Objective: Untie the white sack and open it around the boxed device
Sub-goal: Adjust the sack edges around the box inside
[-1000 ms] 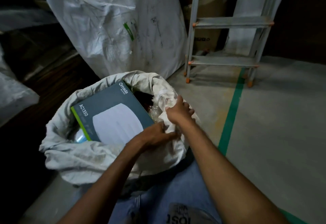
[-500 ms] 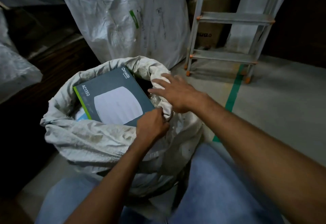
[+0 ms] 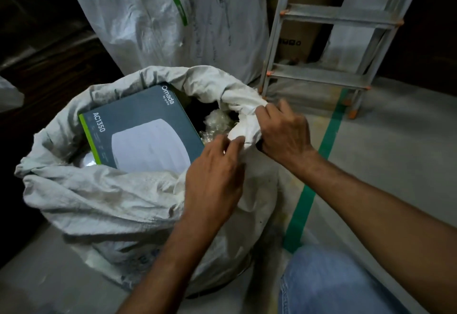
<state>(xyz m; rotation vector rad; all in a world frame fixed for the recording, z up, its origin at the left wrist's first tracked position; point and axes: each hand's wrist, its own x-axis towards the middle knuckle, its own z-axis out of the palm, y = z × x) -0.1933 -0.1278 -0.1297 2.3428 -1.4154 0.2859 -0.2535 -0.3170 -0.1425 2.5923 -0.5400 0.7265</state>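
A white woven sack [image 3: 99,202] stands on the floor with its mouth rolled down in a thick rim. Inside lies a dark teal device box [image 3: 141,128] marked Omada AC1350, tilted, its lower edge hidden by the rim. Crumpled clear plastic [image 3: 217,121] sits beside the box. My right hand [image 3: 284,133] grips a bunched fold of the rim at the sack's right side. My left hand [image 3: 212,177] rests on the near rim, its fingertips pinching the same bunched fold from below.
A tall white plastic-wrapped bundle [image 3: 173,22] leans just behind the sack. A metal stepladder [image 3: 329,41] stands at the back right, with a cardboard box behind it. A green tape line [image 3: 321,160] runs along the grey floor. My jeans-clad knee [image 3: 333,281] is at the lower right.
My right hand, open above the rim half a second ago, has closed on the bunched fold. My left hand shifted right along the rim toward it. The view moved closer.
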